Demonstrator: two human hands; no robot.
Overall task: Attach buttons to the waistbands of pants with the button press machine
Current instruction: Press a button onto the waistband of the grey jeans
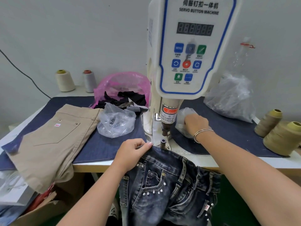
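Both bare forearms are stretched forward from the near edge. The left hand (132, 150) is curled into a loose fist, knuckles up, thumb pressed against the bent forefinger in a pinch, cloth gripped between them. The right hand (196, 123) is reached farther and to the right, palm down, fingers bent and tucked under; bangles are worn at the wrist.

Thread cones (65, 81) and a pink bag (123, 82) sit behind.
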